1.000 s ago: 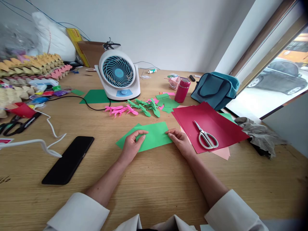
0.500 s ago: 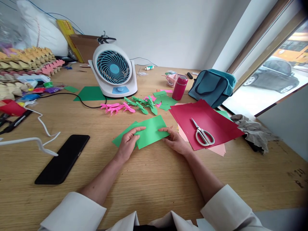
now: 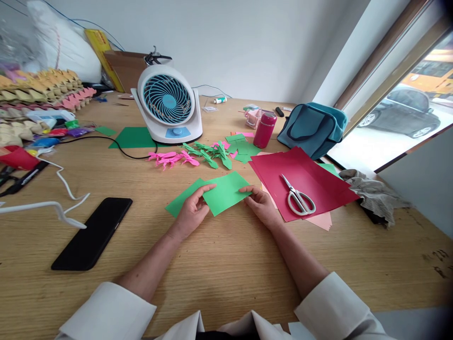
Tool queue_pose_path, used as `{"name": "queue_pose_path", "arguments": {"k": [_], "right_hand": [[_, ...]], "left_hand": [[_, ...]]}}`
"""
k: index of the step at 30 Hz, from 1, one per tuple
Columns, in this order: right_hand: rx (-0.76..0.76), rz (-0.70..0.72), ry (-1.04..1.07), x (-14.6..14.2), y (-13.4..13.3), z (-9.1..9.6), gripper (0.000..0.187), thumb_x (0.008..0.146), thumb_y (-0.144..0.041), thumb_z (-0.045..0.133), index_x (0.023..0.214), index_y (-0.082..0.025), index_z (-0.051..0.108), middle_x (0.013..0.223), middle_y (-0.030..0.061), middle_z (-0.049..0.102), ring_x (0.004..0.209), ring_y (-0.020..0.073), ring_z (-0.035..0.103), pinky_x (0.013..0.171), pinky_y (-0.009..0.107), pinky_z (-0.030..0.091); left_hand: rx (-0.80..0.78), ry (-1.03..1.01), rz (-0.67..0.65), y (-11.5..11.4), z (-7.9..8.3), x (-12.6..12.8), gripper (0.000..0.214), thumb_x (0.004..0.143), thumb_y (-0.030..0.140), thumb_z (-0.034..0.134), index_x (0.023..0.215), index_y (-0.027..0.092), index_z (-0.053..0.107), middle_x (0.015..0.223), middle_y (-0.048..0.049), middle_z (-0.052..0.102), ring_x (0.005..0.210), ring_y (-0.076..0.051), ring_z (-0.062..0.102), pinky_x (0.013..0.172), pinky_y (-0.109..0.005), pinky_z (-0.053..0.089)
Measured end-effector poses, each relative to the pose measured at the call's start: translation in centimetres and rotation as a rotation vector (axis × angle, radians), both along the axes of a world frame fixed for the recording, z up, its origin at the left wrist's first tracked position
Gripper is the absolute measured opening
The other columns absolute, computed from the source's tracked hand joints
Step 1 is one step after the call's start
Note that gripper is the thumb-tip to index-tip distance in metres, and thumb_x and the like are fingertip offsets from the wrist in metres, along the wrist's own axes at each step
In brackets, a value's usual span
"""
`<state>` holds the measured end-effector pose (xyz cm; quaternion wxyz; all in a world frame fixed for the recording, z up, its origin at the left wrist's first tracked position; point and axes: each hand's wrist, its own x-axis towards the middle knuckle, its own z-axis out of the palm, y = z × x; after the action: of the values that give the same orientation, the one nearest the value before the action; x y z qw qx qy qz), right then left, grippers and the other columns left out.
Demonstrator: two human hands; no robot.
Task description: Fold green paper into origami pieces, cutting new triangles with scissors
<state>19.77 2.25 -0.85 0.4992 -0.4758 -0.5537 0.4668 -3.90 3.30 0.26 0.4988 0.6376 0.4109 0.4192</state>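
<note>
A folded green paper sheet (image 3: 224,191) lies on the wooden table (image 3: 226,264) in front of me. My left hand (image 3: 193,212) pinches its left part, thumb on top, fingers curled under the near edge. My right hand (image 3: 260,204) grips the sheet's right near corner, lifting that edge a little off the table. A second green layer (image 3: 179,203) sticks out flat to the left beneath my left hand.
Red paper sheets (image 3: 304,182) with white scissors (image 3: 299,198) lie to the right, a black phone (image 3: 92,233) to the left. Behind are pink (image 3: 171,159) and green (image 3: 212,153) folded shapes, a fan (image 3: 168,106), a red bottle (image 3: 264,130), a teal bag (image 3: 313,127).
Both hands have closed onto the green sheet's near edge and lifted it slightly; earlier the fingers lay flat pressing it down. The camera shifted a little.
</note>
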Motion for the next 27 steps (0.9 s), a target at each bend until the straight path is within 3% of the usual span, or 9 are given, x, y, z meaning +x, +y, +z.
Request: {"name": "queue_pose_path", "arguments": {"k": [7,12,16,22,27], "right_hand": [[0.021,-0.003,0.001,-0.1,0.1,-0.2,0.020,0.079,-0.029,0.061,0.097,-0.021,0.065,0.073,-0.0018,0.057,0.063,0.0127,0.052,0.062,0.028,0.044],[0.063,0.007,0.003,0.0,0.2,-0.3,0.021,0.082,-0.032,0.061,0.101,-0.022,0.063,0.073,-0.0015,0.057,0.063,0.0136,0.054,0.064,0.029,0.045],[0.130,0.012,-0.074,0.0,0.0,-0.3,0.026,0.087,-0.030,0.054,0.112,-0.023,0.057,0.070,-0.0027,0.057,0.064,0.0148,0.058,0.065,0.030,0.046],[0.192,0.117,-0.241,-1.0,-1.0,-1.0,0.033,0.087,-0.019,0.053,0.119,-0.025,0.056,0.070,-0.0024,0.056,0.059,0.0138,0.053,0.058,0.028,0.042],[0.248,0.128,-0.261,-1.5,-1.3,-0.9,0.020,0.084,-0.018,0.056,0.102,-0.023,0.063,0.077,-0.0008,0.056,0.059,0.0113,0.046,0.055,0.025,0.037]], "left_hand": [[0.059,0.004,0.025,0.3,-0.1,0.3,0.043,0.079,0.026,0.063,0.120,0.015,0.062,0.120,-0.0094,0.063,0.102,-0.019,0.062,0.085,-0.028,0.051],[0.186,0.129,0.097,0.3,-0.4,0.1,0.028,0.079,0.028,0.067,0.105,0.018,0.071,0.100,-0.0057,0.064,0.083,-0.016,0.061,0.076,-0.028,0.051],[0.347,0.273,0.132,-0.2,0.0,0.0,0.017,0.084,0.029,0.065,0.097,0.021,0.073,0.090,-0.0041,0.070,0.082,-0.017,0.060,0.076,-0.028,0.049],[0.580,0.455,0.130,-1.0,-0.1,0.3,0.016,0.086,0.020,0.062,0.098,0.022,0.072,0.083,-0.0035,0.072,0.075,-0.018,0.059,0.074,-0.029,0.047],[0.691,0.541,0.052,-1.7,-0.1,0.7,0.034,0.088,0.016,0.055,0.119,0.023,0.065,0.081,-0.0027,0.067,0.072,-0.017,0.056,0.076,-0.030,0.046]]}}
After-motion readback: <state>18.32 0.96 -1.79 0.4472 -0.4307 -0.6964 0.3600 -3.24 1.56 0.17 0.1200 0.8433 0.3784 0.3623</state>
